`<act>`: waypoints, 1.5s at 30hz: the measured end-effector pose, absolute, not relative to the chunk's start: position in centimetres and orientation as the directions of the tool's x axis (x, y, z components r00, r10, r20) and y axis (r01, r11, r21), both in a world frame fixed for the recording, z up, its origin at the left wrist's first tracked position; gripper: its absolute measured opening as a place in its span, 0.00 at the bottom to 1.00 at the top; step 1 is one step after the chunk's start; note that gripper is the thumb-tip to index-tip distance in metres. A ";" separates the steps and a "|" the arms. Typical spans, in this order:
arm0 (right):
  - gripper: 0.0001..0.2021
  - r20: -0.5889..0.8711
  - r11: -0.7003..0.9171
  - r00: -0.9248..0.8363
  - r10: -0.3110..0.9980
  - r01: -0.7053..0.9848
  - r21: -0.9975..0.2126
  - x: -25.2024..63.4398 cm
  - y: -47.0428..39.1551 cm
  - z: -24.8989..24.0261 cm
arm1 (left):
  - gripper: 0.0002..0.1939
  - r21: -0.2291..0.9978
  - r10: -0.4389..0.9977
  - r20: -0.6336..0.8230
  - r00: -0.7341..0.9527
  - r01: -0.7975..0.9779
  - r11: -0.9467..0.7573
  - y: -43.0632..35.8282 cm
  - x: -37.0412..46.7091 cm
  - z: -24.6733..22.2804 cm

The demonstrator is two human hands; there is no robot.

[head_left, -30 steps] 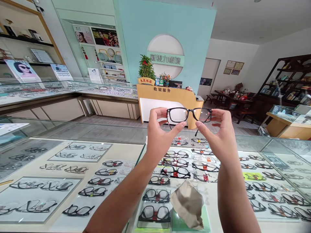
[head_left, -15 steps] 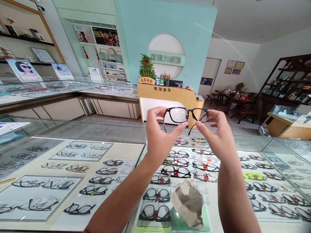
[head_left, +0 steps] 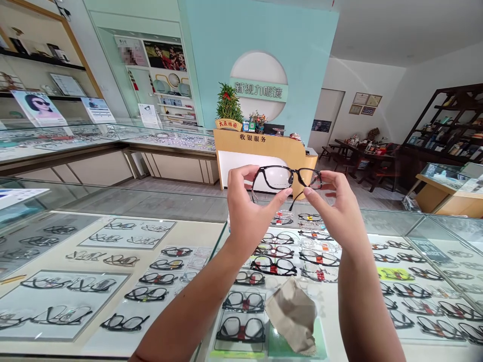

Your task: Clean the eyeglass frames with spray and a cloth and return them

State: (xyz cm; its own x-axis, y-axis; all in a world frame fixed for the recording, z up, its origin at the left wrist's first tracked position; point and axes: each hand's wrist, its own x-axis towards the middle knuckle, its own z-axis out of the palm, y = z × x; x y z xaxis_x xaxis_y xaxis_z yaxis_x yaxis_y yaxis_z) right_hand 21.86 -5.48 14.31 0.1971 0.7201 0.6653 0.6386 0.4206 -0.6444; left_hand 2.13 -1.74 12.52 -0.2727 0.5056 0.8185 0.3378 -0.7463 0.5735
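While my left hand (head_left: 247,208) and right hand (head_left: 339,211) are pinching the glasses (head_left: 295,171) (one end each), the pair is turning further aslant. I'm now viewing it obliquely.

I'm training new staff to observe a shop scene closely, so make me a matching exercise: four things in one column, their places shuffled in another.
Things
1. Held glasses
2. Beige cloth
3. Leafy plant
4. Round sign

Places
A. On the turquoise wall
B. Between the left hand and right hand
C. On the wooden counter
D. Partly over a green item

Pairs: 1-B, 2-D, 3-C, 4-A
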 end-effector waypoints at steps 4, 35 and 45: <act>0.29 0.652 0.399 0.210 0.729 0.644 -0.653 21.8 -5.6 14.3 | 0.33 0.587 0.519 0.809 -0.275 0.328 -0.740 -1.7 2.2 12.5; 0.31 0.892 0.480 0.246 0.380 0.771 -0.418 21.1 -4.9 13.9 | 0.29 0.757 0.748 0.653 -0.122 0.162 -0.634 -0.3 1.7 13.0; 0.30 0.805 0.471 0.264 0.530 0.698 -0.539 21.3 -5.0 14.1 | 0.30 0.607 0.567 0.795 -0.217 0.296 -0.738 -0.2 1.9 12.0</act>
State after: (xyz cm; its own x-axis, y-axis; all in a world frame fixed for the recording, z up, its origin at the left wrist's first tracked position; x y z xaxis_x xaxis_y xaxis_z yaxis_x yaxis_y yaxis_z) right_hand 21.31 -5.05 14.10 0.2643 0.5305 0.8054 0.6985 0.4705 -0.5392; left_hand 1.92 -0.21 12.04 -0.2174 0.5665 0.7949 0.2961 -0.7377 0.6067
